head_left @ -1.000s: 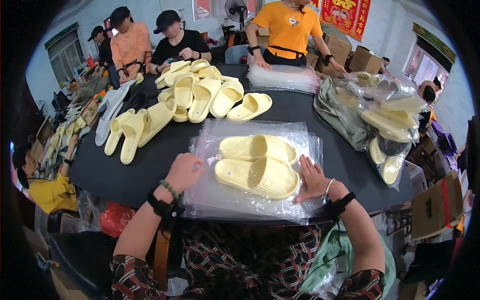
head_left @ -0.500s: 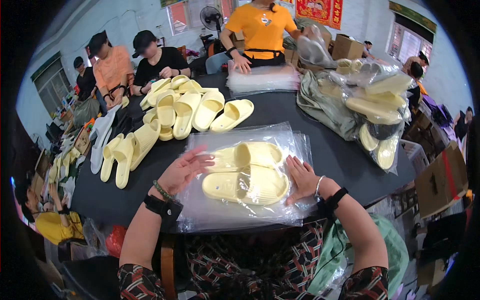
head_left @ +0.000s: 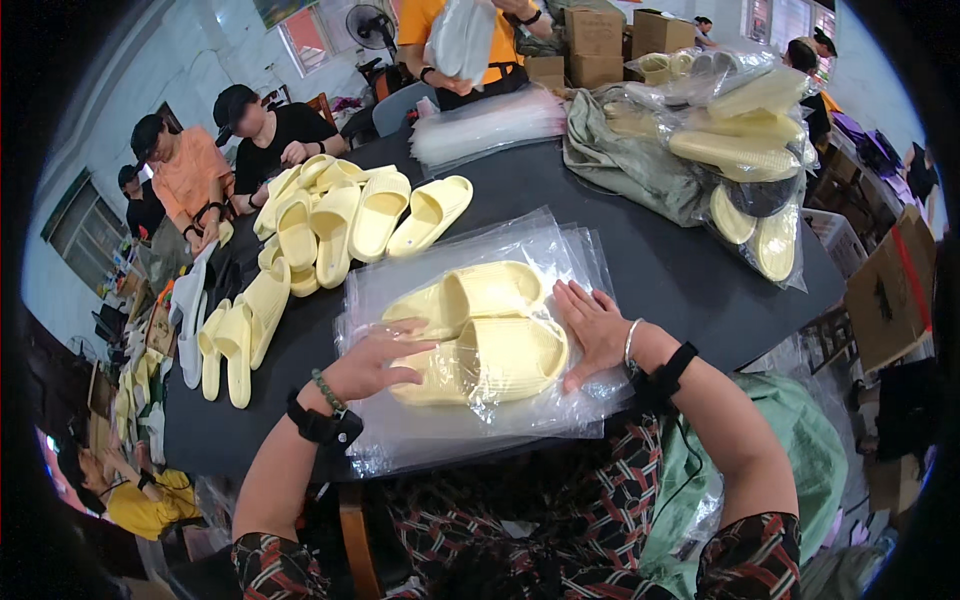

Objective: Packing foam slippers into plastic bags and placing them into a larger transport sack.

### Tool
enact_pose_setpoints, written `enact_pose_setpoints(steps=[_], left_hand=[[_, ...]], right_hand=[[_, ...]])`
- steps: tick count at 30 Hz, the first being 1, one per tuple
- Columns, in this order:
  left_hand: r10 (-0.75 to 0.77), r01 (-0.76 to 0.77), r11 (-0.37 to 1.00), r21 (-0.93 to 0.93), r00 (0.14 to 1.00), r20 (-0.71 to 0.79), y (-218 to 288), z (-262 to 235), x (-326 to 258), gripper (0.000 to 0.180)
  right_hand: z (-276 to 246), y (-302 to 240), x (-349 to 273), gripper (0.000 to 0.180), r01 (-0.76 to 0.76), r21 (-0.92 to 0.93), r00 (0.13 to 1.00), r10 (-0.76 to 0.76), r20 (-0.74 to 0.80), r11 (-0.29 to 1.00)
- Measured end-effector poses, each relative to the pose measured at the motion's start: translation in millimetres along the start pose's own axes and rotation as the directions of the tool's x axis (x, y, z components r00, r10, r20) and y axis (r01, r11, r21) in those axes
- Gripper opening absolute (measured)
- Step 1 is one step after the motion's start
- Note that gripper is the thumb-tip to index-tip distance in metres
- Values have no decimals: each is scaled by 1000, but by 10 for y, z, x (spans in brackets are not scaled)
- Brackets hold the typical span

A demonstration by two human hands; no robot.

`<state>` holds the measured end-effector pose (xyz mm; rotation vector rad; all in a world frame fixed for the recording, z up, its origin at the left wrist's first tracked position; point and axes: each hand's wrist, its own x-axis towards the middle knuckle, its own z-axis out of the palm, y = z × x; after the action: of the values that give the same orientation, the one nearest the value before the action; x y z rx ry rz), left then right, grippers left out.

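Note:
A pair of pale yellow slide slippers (head_left: pixel 512 350) lies side by side in a transparent plastic bag (head_left: pixel 575 400) on a stack of similar flat bags (head_left: pixel 400 455). My left hand (head_left: pixel 372 362) rests over the heel ends at the left, fingers stretched out and a little apart, gripping nothing. Flat against the bag beside the toe ends at the right lies my right hand (head_left: pixel 592 335), its fingers extended and thumb pointing down. Part of the slippers' heels is hidden under my left fingers.
Loose yellow slippers (head_left: pixel 335 220) are heaped at the back left of the black table (head_left: pixel 700 340), near grey slippers (head_left: pixel 190 330). Another bag stack (head_left: pixel 490 130) lies at the far edge. Bagged slippers (head_left: pixel 740 160) pile up at right. Across the table a person in orange (head_left: pixel 420 25) holds grey slippers.
My left hand has come down onto the bagged slippers' heel end. My right hand stays at the toe end. The person in orange has raised the bagged grey slippers in front. The view has shifted.

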<state>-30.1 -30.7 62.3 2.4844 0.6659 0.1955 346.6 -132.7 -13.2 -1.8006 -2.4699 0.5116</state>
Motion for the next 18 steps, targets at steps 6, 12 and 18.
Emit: enact_pose_setpoints(steps=[6, 12, 18], left_hand=[[110, -130, 977, 171, 987, 117, -140, 283, 448, 95], [34, -25, 987, -161, 998, 59, -245, 379, 722, 91], [172, -158, 983, 88, 968, -185, -181, 453, 854, 52]], right_hand=[[-3, -39, -14, 159, -8, -19, 1000, 8, 0, 1000], [-46, -104, 4, 158, -49, -5, 999, 49, -1, 999], [-51, -120, -22, 158, -68, -24, 998, 68, 0, 997]])
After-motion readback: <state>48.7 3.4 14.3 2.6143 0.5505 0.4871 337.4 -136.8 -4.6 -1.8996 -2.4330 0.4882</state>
